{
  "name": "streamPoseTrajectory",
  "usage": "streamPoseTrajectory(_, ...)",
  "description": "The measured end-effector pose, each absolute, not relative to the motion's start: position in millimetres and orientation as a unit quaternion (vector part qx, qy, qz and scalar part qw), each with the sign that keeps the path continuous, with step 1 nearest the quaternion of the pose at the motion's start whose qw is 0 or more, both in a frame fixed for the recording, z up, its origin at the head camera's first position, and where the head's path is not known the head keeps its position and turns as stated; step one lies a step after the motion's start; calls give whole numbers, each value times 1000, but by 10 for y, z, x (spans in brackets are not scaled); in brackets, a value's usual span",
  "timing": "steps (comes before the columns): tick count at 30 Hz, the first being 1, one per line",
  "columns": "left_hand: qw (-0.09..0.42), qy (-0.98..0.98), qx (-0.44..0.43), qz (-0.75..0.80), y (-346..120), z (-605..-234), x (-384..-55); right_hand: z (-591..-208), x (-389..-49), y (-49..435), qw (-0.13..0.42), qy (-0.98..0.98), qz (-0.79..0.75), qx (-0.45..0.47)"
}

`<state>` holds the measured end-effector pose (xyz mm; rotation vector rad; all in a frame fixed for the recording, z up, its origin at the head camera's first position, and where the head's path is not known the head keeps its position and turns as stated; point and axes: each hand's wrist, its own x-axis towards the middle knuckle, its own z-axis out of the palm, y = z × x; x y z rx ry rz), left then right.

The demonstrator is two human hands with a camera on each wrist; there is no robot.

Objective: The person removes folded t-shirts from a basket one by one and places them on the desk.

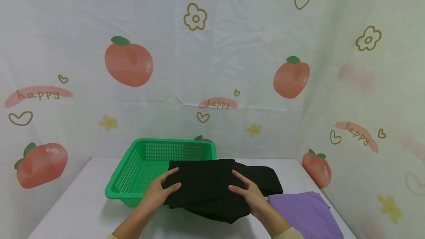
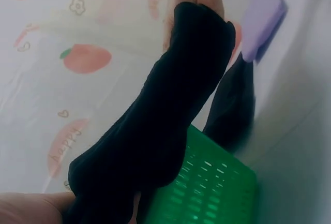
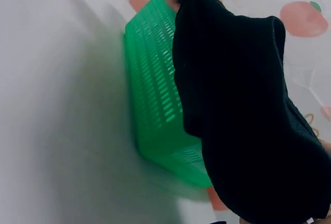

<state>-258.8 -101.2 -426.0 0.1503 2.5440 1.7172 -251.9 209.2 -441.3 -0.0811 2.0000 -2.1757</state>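
Both hands are on the black garment (image 1: 212,187), one at each side. The left hand (image 1: 161,191) grips the cloth's left edge, thumb on top and pointing inward, the other fingers curled under the fabric. The right hand (image 1: 247,191) takes the right side, fingers spread across the top of the cloth and thumb against its near edge; how far it curls beneath, the head view does not show. The left wrist view has the black fabric bunched thick and rising toward the far hand, and the right wrist view has the same dark bundle filling the frame, with the opposite hand pinching its far end at the top.

The garment sits folded into a rough slab, its left part lying over the right rim of the green plastic basket (image 1: 139,165), the rest reaching right over the tabletop (image 1: 73,202). A loose flap hangs at the near edge, between the two wrists, and a further fold of black trails out to the right, behind the right hand.

The basket is slotted on its walls and floor and stands on the tabletop to the left of centre. Just beside the right forearm lies a purple cloth (image 1: 307,213), flat on the tabletop, its upper corner touching the black fabric. Behind everything hangs a pale backdrop (image 1: 232,54) printed with peaches, flowers, hearts and the word "happy".
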Motion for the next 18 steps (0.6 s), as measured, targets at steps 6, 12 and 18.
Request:
streamPoseTrajectory(6, 36, 824, 52, 563, -949, -4271, -2566, -4438, -2467, 2155, 85, 677, -731, -15)
streamPoseTrajectory(12, 51, 812, 73, 577, -861, -4267, -2512, -4446, -2404, 2266, 72, 683, -727, 0)
streamPoseTrajectory(18, 71, 800, 80, 590, -765, -4286, -2453, -4460, -2318, 2380, 72, 682, -727, 8)
